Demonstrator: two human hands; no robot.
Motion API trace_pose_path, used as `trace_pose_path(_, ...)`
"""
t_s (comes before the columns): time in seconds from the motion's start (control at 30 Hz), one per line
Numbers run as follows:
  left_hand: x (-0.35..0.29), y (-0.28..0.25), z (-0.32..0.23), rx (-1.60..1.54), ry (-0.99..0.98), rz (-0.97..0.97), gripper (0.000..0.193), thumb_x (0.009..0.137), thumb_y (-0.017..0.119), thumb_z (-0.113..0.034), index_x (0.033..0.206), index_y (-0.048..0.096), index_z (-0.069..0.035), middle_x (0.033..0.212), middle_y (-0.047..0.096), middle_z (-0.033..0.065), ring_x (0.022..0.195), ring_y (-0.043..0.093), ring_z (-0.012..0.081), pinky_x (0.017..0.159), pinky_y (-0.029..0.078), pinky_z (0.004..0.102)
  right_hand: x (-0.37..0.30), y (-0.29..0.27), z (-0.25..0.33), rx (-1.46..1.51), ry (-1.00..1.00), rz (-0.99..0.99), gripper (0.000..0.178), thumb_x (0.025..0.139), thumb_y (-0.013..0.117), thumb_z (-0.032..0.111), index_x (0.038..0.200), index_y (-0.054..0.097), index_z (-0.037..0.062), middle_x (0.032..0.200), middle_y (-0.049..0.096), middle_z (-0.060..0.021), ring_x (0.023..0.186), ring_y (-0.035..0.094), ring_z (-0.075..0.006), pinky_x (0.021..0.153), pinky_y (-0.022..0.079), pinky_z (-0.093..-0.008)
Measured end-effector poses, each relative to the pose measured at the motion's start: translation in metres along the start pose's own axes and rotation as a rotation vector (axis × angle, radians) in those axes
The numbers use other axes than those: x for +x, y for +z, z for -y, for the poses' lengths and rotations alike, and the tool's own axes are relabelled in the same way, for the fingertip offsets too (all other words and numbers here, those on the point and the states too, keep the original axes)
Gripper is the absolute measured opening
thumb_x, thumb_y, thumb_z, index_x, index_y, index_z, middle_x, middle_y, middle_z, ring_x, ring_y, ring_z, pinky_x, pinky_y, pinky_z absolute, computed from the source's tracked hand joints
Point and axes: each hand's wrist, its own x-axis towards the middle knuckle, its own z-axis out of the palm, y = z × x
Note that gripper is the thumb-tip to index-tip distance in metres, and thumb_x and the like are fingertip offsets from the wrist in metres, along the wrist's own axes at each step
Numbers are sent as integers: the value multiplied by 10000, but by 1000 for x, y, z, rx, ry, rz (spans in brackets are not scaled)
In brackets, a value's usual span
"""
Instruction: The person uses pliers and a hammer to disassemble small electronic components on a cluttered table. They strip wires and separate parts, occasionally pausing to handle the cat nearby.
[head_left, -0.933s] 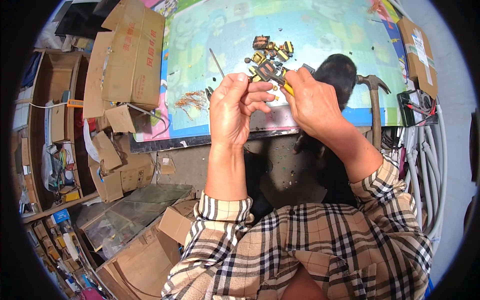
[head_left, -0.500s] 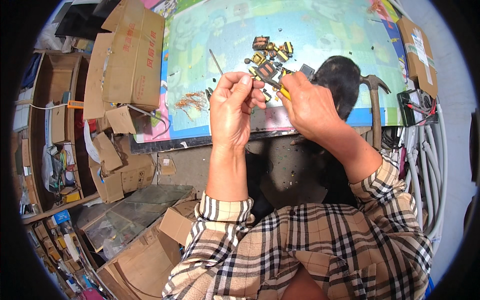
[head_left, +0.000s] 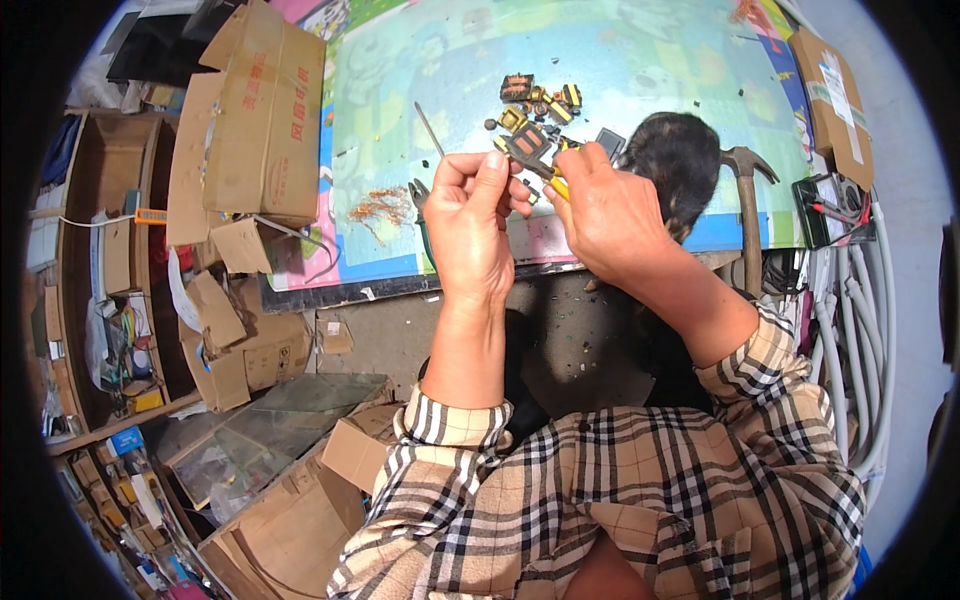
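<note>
Over the near part of the table, my right hand [head_left: 612, 208] is closed around yellow-handled pliers [head_left: 561, 188], whose dark jaws point left toward my left hand. My left hand [head_left: 470, 225] has its fingers bent in a pinch beside the jaws; whatever lies between them is mostly hidden. Just beyond the jaws sits a dark coil part [head_left: 530, 142] with copper-coloured bands. Another coil part [head_left: 517, 87] lies farther off among several small yellow and black pieces [head_left: 558, 106]. A dark-jawed tool [head_left: 419, 192] is partly covered by my left wrist.
A patterned mat [head_left: 420, 60] covers the table. Copper wire strands [head_left: 380, 207] and a thin metal rod [head_left: 428, 127] lie left. Right are a dark furry shape [head_left: 672, 160], a claw hammer [head_left: 748, 205] and a black box [head_left: 822, 215]. A cardboard box [head_left: 265, 120] stands at far left.
My left hand has shifted slightly right, exposing more of the dark-jawed tool beside it. My right hand has moved slightly left, still gripping the pliers.
</note>
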Motion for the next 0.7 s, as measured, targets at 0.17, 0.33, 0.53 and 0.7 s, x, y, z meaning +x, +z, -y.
trace_pose_path(0.17, -2, 5, 3, 51, 55, -34, 98, 901, 609, -90, 883, 546, -17, 792, 601, 75, 674, 596, 151, 593, 502, 273, 0, 0, -1, -17, -5, 5, 363, 885, 559, 220, 1174, 505, 7, 914, 565, -198, 681, 627, -357, 579, 494, -446)
trace_pose_path(0.33, -4, 6, 8, 106, 123, -69, 95, 903, 607, -88, 906, 557, -6, 827, 622, 83, 704, 604, 144, 621, 513, 267, -1, -2, 1, -41, -26, -5, 366, 876, 557, 196, 1170, 496, -14, 903, 559, -194, 672, 631, -347, 575, 495, -435)
trace_pose_path(0.53, -7, 14, 10, 182, 202, -83, 101, 908, 600, -88, 921, 568, 7, 949, 663, 139, 720, 603, 127, 651, 512, 255, -2, -6, 2, -59, -31, 2, 286, 866, 569, 179, 1046, 486, -27, 895, 537, -200, 654, 621, -343, 570, 493, -428)
trace_pose_path(0.7, -10, 16, 13, 214, 242, -94, 96, 906, 598, -80, 921, 569, 11, 966, 663, 144, 721, 597, 119, 651, 508, 251, -3, -7, 4, -49, -7, 44, 247, 860, 570, 168, 989, 486, -25, 894, 536, -207, 648, 622, -342, 570, 494, -424)
